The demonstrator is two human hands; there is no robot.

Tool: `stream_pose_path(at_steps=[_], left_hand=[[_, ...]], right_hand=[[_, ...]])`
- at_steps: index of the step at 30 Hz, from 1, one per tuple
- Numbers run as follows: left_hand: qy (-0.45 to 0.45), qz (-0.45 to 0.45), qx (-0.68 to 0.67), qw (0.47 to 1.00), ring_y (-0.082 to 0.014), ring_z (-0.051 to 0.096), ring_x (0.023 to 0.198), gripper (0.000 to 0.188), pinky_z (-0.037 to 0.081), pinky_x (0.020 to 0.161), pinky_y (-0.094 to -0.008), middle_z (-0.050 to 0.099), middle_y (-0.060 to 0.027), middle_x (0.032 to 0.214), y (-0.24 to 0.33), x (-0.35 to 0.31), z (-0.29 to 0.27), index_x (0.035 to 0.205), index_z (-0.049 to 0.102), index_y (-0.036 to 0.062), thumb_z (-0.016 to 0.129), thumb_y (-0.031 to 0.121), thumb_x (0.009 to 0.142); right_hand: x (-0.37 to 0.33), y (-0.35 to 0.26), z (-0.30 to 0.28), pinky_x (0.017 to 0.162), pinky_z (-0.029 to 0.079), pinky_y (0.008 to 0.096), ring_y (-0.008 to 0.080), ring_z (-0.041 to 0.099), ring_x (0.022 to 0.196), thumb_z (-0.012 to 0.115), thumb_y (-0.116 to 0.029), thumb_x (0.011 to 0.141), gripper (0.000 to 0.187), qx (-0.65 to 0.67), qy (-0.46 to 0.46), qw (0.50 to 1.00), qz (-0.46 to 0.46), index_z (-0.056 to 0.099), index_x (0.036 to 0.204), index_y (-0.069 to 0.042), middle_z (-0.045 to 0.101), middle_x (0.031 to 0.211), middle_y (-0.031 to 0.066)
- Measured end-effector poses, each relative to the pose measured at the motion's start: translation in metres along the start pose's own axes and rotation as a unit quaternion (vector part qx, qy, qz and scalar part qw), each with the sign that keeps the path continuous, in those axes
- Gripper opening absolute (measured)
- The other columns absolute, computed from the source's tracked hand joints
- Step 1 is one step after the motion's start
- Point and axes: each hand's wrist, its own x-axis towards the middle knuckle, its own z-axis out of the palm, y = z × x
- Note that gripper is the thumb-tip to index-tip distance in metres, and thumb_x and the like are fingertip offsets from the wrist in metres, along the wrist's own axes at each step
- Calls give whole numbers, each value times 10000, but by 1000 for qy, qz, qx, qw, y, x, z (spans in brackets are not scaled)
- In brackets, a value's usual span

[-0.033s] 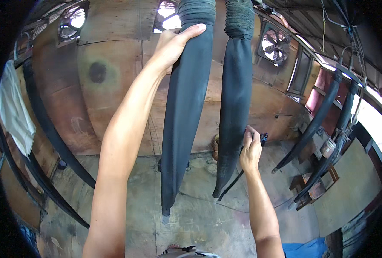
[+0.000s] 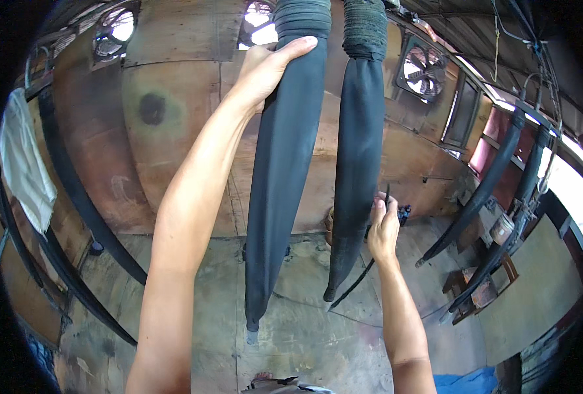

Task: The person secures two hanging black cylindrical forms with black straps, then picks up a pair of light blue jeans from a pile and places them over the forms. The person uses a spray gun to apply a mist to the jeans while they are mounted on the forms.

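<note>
Two long black rubber-like tubes hang before me, each tapering toward its lower tip. My left hand (image 2: 265,72) is closed around the upper part of the left tube (image 2: 286,157), its thumb lying across the front just under a wound dark band (image 2: 301,20); its other fingers are mostly hidden behind. Beside it, the right tube (image 2: 359,151) hangs from a similar wound band (image 2: 365,29). Lower down, to the right of that tube, my right hand (image 2: 384,233) pinches a thin black strip (image 2: 355,287), which runs down toward the tube's tip; a short end sticks up above the fingers.
More dark tubes hang at the left (image 2: 84,177) and right (image 2: 478,190). A white cloth (image 2: 29,161) drapes at far left. Fans (image 2: 424,69) are set in the brown panelled wall (image 2: 173,151). A small wooden stand (image 2: 478,289) and a leaning board (image 2: 534,295) are at right.
The thin strip's end now shows above my right fingers, where it did not before. My left hand stays on the left tube; the background has shifted slightly.
</note>
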Motion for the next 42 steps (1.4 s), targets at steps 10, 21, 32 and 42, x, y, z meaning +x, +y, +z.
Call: stream_pose_path(at_steps=[10, 21, 32, 42], left_hand=[[-124, -12, 101, 987, -219, 623, 1082, 839, 509, 951, -362, 626, -158, 1146, 31, -5, -2, 1308, 505, -72, 764, 543, 801], [37, 69, 208, 975, -153, 681, 856, 334, 540, 797, -325, 727, -83, 936, 15, -1, 38, 1076, 696, 15, 728, 252, 843], [-165, -60, -224, 959, -205, 653, 1036, 483, 526, 958, -352, 663, -153, 1145, -8, 9, -3, 1193, 616, -45, 643, 376, 958], [-266, -137, -400, 866, -217, 719, 885, 600, 612, 802, -371, 704, -157, 1058, -57, 32, 43, 1221, 589, -21, 746, 412, 837]], right_hand=[[96, -53, -62, 669, 445, 280, 113, 585, 735, 576, -267, 999, 301, 41, -176, 975, -126, 679, 889, -6, 642, 734, 33], [156, -267, -71, 748, 458, 236, 54, 579, 750, 596, -266, 996, 284, 8, -163, 936, -312, 676, 1015, 7, 698, 792, 29], [172, -269, -52, 739, 459, 265, 79, 589, 731, 575, -275, 995, 321, -118, -173, 945, -250, 686, 928, 19, 656, 741, 20], [167, -295, -64, 643, 429, 283, 91, 544, 636, 606, -312, 962, 337, -167, -154, 927, -300, 709, 855, -9, 619, 633, 20]])
